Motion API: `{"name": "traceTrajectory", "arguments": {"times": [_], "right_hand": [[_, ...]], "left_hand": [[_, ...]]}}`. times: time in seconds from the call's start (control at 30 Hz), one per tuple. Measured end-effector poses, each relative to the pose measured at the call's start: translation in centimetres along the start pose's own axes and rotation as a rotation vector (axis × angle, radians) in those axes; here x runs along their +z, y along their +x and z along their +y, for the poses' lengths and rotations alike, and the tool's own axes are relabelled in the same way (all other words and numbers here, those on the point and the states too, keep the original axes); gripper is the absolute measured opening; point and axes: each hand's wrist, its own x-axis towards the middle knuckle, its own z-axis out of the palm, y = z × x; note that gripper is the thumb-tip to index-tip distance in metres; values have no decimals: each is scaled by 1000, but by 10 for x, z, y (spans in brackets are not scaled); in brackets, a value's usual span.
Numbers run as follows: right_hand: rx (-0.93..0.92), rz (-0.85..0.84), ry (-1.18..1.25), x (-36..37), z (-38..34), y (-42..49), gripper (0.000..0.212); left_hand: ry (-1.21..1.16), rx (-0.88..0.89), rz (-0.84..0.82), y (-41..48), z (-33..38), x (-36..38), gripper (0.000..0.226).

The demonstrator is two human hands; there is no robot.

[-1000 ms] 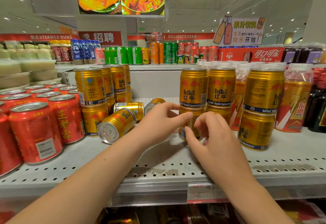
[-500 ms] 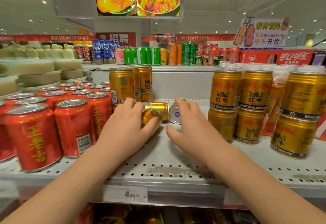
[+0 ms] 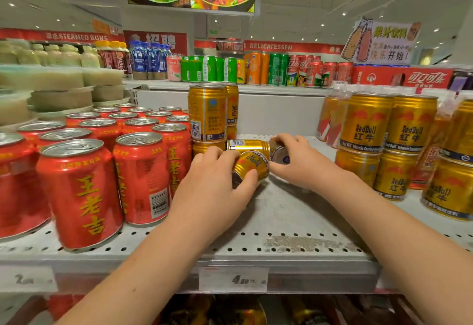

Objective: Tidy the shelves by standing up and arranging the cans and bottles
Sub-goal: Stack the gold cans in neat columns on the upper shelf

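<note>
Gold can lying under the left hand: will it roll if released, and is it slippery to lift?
Probably rolls: the gold can lies on its round side on the flat shelf, beside the rear can and the end-on can under the right hand. Glossy metal looks slick; the left hand wrapping it seems wise.

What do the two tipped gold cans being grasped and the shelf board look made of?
Nearer tipped can and right tipped can: thin metal, probably aluminium; glossy gold print, ridged shoulder, silvery end. Shelf board: sheet metal, it seems, painted matte light grey; punched hole rows, scuffed patch near the front.
</note>
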Motion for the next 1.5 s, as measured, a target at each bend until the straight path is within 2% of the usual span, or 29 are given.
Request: {"name": "traceTrajectory", "arguments": {"times": [0.17, 0.27, 0.4, 0.5, 0.57, 0.67, 0.77, 0.87, 0.93, 1.0, 1.1, 1.3, 1.4, 1.5], "right_hand": [[26, 158, -108, 0, -16, -27, 41], [67, 196, -189, 1, -24, -46, 55], [169, 149, -187, -4, -28, -67, 82], [166, 159, -198, -6, -27, -81, 86], [162, 195, -140, -6, -23, -87, 82], [132, 242, 135, -3, -12, -99, 76], [125, 311, 526, -4, 0, -109, 68], [141, 212, 862, -9, 8, -116, 91], [86, 181, 963, -13, 9, -120, 100], [15, 175, 903, -18, 8, -122, 89], [-66, 134, 778, -24, 9, -127, 68], [-30, 124, 553, -15, 18, -133, 75], [-33, 195, 583, -17, 22, -128, 80], [-70, 191, 566, -25, 29, -123, 71]], "left_hand": [[-45, -21, -21, -2, 0, -6, 51], [-13, -18, -26, -5, -1, -7, 54], [89, 15, -48, -8, 0, -5, 69], [150, 37, -29, -8, 0, -5, 71], [187, 65, 1, -8, 2, -6, 64], [229, 114, 37, -9, 7, -4, 47], [44, 54, -29, -7, 5, -3, 43], [-222, -24, -119, -7, 1, -4, 37], [-392, -65, -147, -6, 1, -5, 36], [-515, -85, -167, -4, 4, -6, 37], [-578, -68, -176, -2, 11, -6, 40], [-683, -57, -38, 5, 20, -14, 34], [-772, -57, -46, 8, 26, -17, 43], [-909, -116, -47, 12, 33, -16, 45]]}}
